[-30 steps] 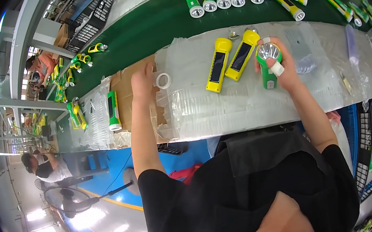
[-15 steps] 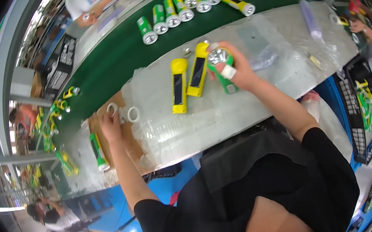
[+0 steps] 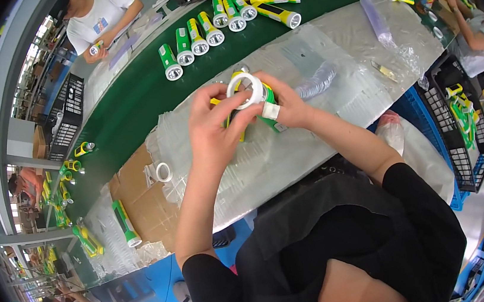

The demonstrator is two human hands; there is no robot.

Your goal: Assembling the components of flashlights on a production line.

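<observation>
My left hand (image 3: 210, 125) pinches a white ring (image 3: 257, 91) between thumb and fingers, against the head end of a green flashlight (image 3: 270, 95). My right hand (image 3: 289, 105) is wrapped round that flashlight, with a white wrap on one finger. Whether the ring is seated on the head cannot be made out. Partly hidden behind my hands are yellow flashlights (image 3: 242, 135) lying on the plastic-covered table (image 3: 229, 197). On brown cardboard (image 3: 139, 192) to the left lie another white ring (image 3: 165, 180) and a small white piece (image 3: 149, 174).
A green-and-yellow flashlight (image 3: 123, 223) lies beside the cardboard. Several flashlights (image 3: 198, 41) line the green belt (image 3: 130, 113) beyond the table. A purple plastic sleeve (image 3: 374, 19) lies at the right. Black crates (image 3: 463, 152) stand at the right side. Co-workers sit across and at both sides.
My left hand has lifted a white ring from the cardboard and carried it right to the flashlight. My right hand has moved left with the flashlight. The view has shifted.
</observation>
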